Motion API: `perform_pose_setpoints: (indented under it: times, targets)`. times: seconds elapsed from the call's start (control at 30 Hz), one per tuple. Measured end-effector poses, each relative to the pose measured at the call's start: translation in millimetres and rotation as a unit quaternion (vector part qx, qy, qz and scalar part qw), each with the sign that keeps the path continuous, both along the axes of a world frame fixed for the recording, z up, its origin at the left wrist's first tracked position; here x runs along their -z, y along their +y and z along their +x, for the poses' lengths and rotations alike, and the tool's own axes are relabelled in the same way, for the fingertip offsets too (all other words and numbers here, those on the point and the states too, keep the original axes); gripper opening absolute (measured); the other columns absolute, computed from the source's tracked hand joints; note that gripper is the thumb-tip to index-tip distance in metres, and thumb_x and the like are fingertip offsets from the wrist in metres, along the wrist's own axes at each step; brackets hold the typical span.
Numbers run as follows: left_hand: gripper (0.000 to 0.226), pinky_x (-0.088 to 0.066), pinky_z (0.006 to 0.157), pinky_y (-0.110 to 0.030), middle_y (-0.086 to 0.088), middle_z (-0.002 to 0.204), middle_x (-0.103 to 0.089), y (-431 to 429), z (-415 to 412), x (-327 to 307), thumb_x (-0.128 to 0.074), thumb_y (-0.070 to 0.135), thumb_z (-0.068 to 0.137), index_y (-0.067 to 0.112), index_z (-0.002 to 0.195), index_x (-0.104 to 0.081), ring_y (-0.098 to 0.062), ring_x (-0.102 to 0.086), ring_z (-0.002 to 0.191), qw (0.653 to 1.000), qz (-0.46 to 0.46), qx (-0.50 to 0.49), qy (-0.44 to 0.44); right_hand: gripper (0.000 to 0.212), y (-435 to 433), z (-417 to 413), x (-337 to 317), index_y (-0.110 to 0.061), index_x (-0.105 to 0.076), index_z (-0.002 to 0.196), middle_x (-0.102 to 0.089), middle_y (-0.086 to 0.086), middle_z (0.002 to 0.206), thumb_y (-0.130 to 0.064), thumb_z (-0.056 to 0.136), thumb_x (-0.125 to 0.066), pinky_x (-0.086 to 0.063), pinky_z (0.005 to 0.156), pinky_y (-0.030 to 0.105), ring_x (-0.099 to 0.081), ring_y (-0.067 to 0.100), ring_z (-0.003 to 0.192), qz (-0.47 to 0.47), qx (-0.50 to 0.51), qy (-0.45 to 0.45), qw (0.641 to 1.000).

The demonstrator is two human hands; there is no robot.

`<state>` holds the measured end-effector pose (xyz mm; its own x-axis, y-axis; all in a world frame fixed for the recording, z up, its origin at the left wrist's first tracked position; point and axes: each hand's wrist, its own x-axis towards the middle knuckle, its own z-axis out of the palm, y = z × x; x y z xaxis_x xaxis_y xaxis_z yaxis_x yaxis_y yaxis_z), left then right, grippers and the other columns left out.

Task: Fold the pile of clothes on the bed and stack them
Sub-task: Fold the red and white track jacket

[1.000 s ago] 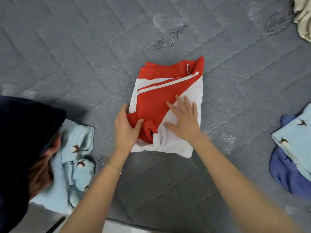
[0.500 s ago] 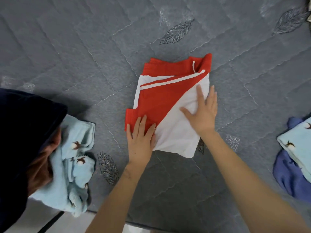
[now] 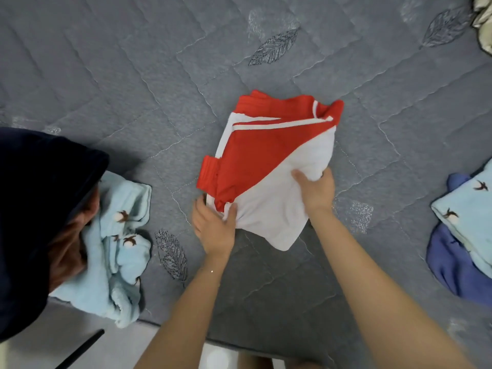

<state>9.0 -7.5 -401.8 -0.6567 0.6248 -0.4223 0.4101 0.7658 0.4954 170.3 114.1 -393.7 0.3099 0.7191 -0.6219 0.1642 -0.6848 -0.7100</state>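
A folded red and white garment [image 3: 269,161] lies in the middle of the grey quilted bed [image 3: 159,75]. My left hand [image 3: 213,227] grips its near left edge, thumb on top of the white cloth. My right hand [image 3: 316,190] grips its right edge, fingers curled into the white fabric, which bunches there. The near part of the garment looks lifted off the bed. A folded light blue piece with small bird prints [image 3: 468,217] rests on a folded blue-violet piece [image 3: 452,265] at the right.
A crumpled light blue printed garment [image 3: 119,251] lies at the bed's near left edge. A person's dark-covered head [image 3: 40,222] fills the lower left. A cream cloth [image 3: 483,20] shows at the top right corner. The bed's edge and pale floor [image 3: 106,350] run along the bottom.
Both hands went from pressing flat on the garment to gripping its edges. The right hand slid back to the right edge, and the garment's near part has risen and bunched.
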Motion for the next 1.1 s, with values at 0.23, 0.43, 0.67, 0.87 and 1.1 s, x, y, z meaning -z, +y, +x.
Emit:
perform_pose_setpoints:
  times: [0.23,0.43,0.67,0.87,1.1]
  targets:
    - [0.043,-0.049,0.091,-0.044,-0.006,0.100,-0.062,4.5,7.5,-5.8,-0.080,0.025,0.079,0.010,0.107,-0.050,-0.023,-0.059,0.094,0.973,0.102,-0.130,-0.158,0.048,-99.0,14.0,-2.0,-0.009,-0.059,0.124,-0.068,0.005,0.115,-0.020,0.080,-0.078,-0.053,0.092,0.037,-0.065,0.022,0.104,-0.110,0.103,0.051,0.987]
    - [0.028,-0.042,0.093,-0.050,-0.003,0.085,-0.060,30.0,-10.5,-14.2,-0.077,0.017,0.081,0.006,0.100,-0.061,-0.028,-0.053,0.091,0.983,0.177,0.032,-0.041,0.046,-91.4,41.3,-36.6,-0.009,-0.064,0.101,-0.074,0.014,0.086,-0.052,0.084,-0.069,-0.059,0.058,0.030,-0.073,0.025,0.072,-0.336,-0.175,0.147,0.914]
    - [0.067,-0.012,0.118,-0.048,-0.001,0.126,-0.057,35.9,-16.5,-18.0,-0.079,0.035,0.078,0.018,0.135,-0.050,-0.020,-0.041,0.129,0.979,0.184,0.077,0.031,0.035,-37.4,53.3,-45.9,-0.015,-0.068,0.102,-0.068,-0.005,0.096,-0.036,0.077,-0.080,-0.044,0.084,0.020,-0.059,0.007,0.089,0.115,-0.170,-0.147,0.968]
    - [0.089,-0.022,0.117,-0.049,-0.015,0.151,-0.035,-13.4,-11.3,-1.8,-0.069,0.060,0.076,0.006,0.141,-0.041,-0.030,-0.027,0.143,0.987,0.038,-0.067,-0.141,0.129,-15.8,67.4,-4.5,-0.024,0.004,0.155,-0.004,0.006,0.163,-0.069,0.064,-0.074,-0.004,0.119,0.053,-0.002,0.027,0.150,-0.016,-0.323,-0.262,0.909]
    - [0.060,-0.045,0.093,-0.025,0.016,0.121,-0.055,-20.3,3.9,-10.4,-0.079,0.033,0.079,0.032,0.125,-0.039,-0.007,-0.055,0.114,0.943,0.092,-0.074,-0.312,0.129,-15.6,72.7,0.5,-0.013,-0.006,0.155,-0.030,0.006,0.156,-0.052,0.061,-0.086,-0.031,0.113,0.041,-0.035,0.026,0.140,-0.037,-0.284,-0.154,0.946]
